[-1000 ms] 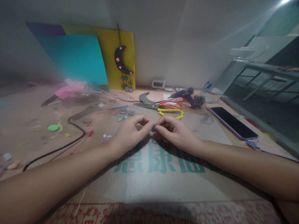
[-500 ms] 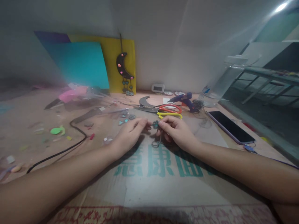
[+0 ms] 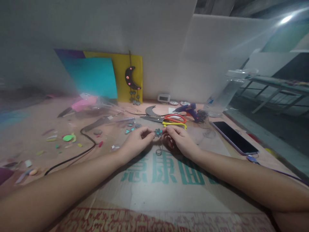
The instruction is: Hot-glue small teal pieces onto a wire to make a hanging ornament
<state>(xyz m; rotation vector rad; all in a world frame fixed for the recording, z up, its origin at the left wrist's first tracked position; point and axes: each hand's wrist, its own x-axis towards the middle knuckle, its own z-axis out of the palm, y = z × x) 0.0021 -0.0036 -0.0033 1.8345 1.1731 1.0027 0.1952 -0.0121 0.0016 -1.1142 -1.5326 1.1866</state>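
A small grey flower with teal spots (image 3: 158, 132) is held up between my two hands, above the printed sheet. My left hand (image 3: 138, 140) pinches its left edge with thumb and fingertips. At its right edge, my right hand (image 3: 180, 139) is closed, fingertips at the petal. A thin grey cord (image 3: 158, 151) hangs in a loop below the flower. Just beyond my left hand lie teal and grey cut pieces (image 3: 129, 130). Behind the flower are scissors (image 3: 163, 119) with one red and one yellow handle, and a grey crescent cutout (image 3: 151, 111).
A purple glue gun (image 3: 188, 111) and a ball of cord (image 3: 201, 115) sit behind right. A phone (image 3: 234, 137) lies at right. A decorated moon hanging (image 3: 130, 78) leans on yellow card. Small scraps and a black cable (image 3: 72, 158) lie at left.
The flower has turned so its teal-spotted face shows, and my left fingers now pinch its edge. The camera view has tilted up and shifted a little left.
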